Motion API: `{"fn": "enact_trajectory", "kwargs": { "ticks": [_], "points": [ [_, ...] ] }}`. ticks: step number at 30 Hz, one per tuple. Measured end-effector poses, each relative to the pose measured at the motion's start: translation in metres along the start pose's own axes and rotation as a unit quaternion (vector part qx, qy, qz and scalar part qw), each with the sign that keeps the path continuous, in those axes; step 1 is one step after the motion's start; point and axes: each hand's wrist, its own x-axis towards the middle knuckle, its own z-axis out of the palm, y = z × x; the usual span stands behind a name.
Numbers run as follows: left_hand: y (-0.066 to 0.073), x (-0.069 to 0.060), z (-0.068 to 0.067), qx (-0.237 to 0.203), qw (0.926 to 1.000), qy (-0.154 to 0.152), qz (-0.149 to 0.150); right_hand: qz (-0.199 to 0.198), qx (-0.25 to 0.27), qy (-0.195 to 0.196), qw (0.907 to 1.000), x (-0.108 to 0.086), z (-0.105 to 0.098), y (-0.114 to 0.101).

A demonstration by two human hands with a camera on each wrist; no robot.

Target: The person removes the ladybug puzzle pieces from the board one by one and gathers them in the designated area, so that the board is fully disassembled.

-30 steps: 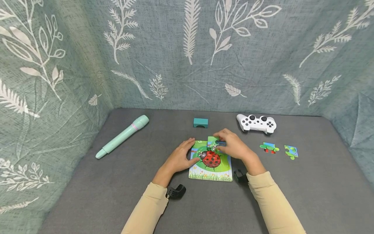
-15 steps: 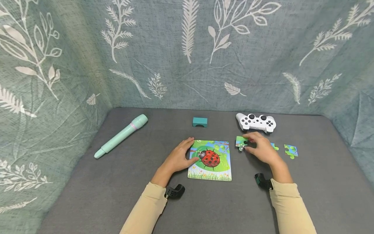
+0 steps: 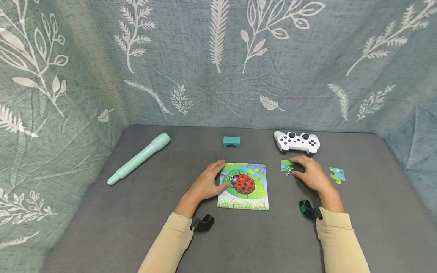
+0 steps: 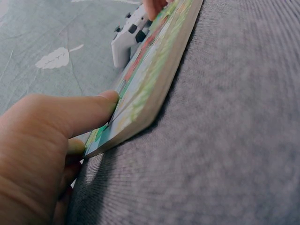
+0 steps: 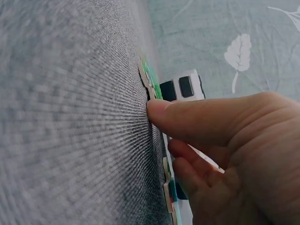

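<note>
Puzzle piece [image 3: 285, 165] farther right; edge pinched at fingertips [image 5: 161, 108] of half-curled right hand [image 3: 313, 175]

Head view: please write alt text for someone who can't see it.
A left hand rests on a ladybug puzzle; a right hand pinches a loose piece. Another piece lies farther right on the grey table. A teal block and white controller are farther back, a mint-green baton at left.

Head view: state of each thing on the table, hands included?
Left hand: thumb on puzzle board
Puzzle board: flat, picture up
Right hand: pinches green puzzle piece
Green puzzle piece: picture up, off board
Rightmost puzzle piece: loose, picture up
Controller: sticks up; power, can't tell
Green baton: lying diagonally
Teal block: notch downward
</note>
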Motion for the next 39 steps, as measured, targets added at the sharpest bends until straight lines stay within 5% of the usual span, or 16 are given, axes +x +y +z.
{"fn": "enact_trajectory", "kwargs": {
  "ticks": [12,17,23,33,39],
  "points": [
    [-0.001,0.001,0.001,-0.013,0.9997,0.012,0.018,0.016,0.059,0.011,0.9981,0.0,-0.004,-0.003],
    [0.0,0.0,0.001,-0.019,0.9986,0.024,0.044,0.023,0.098,-0.019,0.9947,-0.002,-0.005,-0.019],
    [0.007,-0.001,0.005,-0.011,0.9954,0.039,0.087,-0.012,0.145,-0.069,0.9869,-0.008,0.008,-0.038],
    [0.027,-0.007,0.021,0.022,0.9854,0.009,0.169,-0.06,0.211,-0.107,0.9697,-0.02,0.038,-0.059],
    [0.034,-0.009,0.026,0.037,0.9849,-0.035,0.165,-0.085,0.162,-0.076,0.9801,-0.024,0.052,-0.061]
  ]
}}
